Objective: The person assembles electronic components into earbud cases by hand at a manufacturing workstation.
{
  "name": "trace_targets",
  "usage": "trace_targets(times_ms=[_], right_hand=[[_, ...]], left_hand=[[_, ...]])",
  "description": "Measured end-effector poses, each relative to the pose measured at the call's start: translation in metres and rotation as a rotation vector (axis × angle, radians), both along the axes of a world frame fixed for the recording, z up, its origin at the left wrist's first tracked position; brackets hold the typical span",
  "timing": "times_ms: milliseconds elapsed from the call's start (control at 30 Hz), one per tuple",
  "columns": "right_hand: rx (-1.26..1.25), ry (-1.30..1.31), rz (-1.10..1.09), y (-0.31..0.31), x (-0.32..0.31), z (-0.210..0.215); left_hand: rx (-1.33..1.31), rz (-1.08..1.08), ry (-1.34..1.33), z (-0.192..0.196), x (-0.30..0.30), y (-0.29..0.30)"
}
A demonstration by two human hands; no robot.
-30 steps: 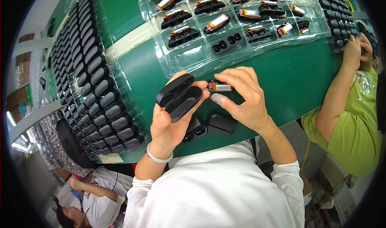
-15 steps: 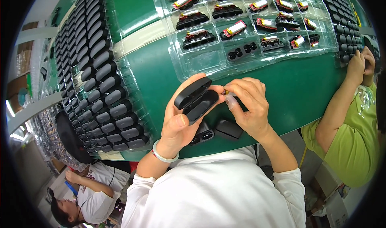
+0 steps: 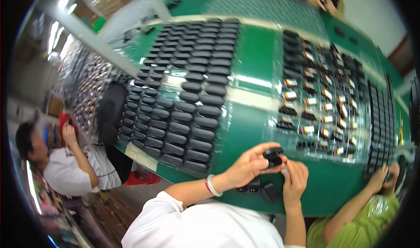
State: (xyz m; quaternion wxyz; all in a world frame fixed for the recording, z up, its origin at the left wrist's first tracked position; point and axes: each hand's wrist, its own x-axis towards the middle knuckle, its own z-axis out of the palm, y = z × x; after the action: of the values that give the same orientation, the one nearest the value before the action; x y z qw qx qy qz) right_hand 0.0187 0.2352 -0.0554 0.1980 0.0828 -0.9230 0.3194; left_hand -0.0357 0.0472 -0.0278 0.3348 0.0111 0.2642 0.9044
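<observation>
My left hand (image 3: 250, 165) is closed around a small black charging case (image 3: 274, 158) with its lid raised. The thumb presses on the case's near side. My right hand (image 3: 295, 178) is closed in a pinch right at the case's right end. A pale cover shows on its thumb. What its fingertips hold, if anything, is too small and blurred to make out. Below the hands, a black insert with paired recesses (image 3: 248, 188) and a dark closed case-like piece (image 3: 270, 193) lie on the green table near my body.
Beyond my hands, a clear tray (image 3: 306, 157) holds black parts with red boards and silvery cells. At left, trays of dark oval cases (image 3: 199, 136) cover the table. Co-workers sit at left (image 3: 74, 169) and right (image 3: 350, 226); another's hands (image 3: 321, 0) show at the far edge.
My view has swung left, so the hands and case appear farther right and lower. More of the left-hand trays and co-worker shows. Both hands stay together at the case.
</observation>
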Motion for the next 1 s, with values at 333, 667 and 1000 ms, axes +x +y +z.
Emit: trace_targets(times_ms=[333,667,1000], right_hand=[[0.300,0.183,0.071,0.002,0.010,-0.004],[-1.053,-0.202,-0.080,-0.007,0.011,0.067],[-1.528,-0.514,0.144,-0.017,0.003,0.088]], left_hand=[[0.109,-0.016,0.093,-0.004,0.016,-0.002],[0.156,0.054,0.080,0.008,0.006,-0.010],[0.191,-0.031,0.119,0.018,0.008,-0.017]])
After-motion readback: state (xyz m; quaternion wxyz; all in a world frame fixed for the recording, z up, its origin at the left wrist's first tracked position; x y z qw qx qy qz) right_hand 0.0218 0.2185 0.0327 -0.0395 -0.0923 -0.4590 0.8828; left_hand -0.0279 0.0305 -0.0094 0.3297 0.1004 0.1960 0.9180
